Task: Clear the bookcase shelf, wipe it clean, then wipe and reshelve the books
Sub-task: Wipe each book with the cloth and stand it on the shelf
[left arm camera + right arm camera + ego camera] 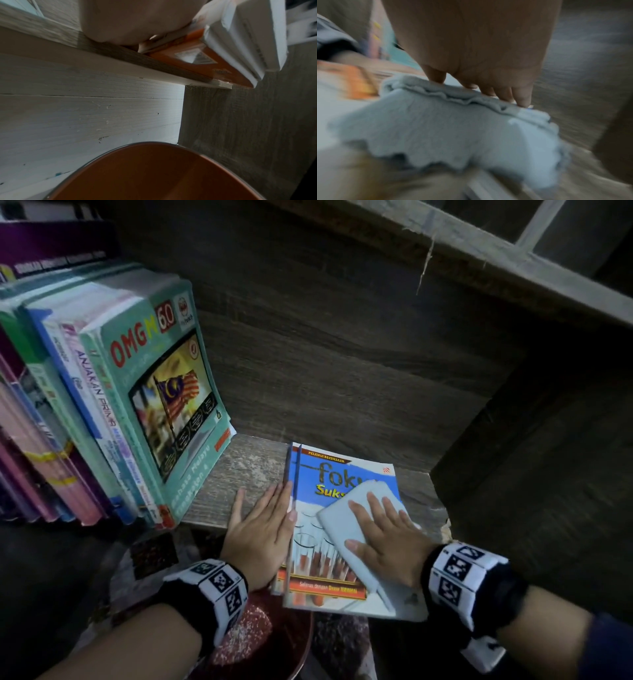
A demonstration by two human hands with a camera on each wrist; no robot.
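Note:
A blue "Fokus" book (329,470) lies flat on the wooden shelf (239,467), and its near end sticks out past the front edge. On its cover is a pale grey cloth (339,529), and my right hand (383,529) presses flat on that cloth with fingers spread. My left hand (260,525) rests flat on the shelf with straight fingers against the book's left edge. The left wrist view shows my left palm (133,20), the book's orange underside (197,59) and the shelf edge (120,59). The blurred right wrist view shows my right hand's fingers (522,97) on the cloth (445,128).
A leaning row of upright books (85,405) fills the shelf's left part, ending in a teal "OMG" book (164,392). The dark back panel (342,354) and side wall (513,474) close in the bay. A round brown seat (154,173) stands below the shelf.

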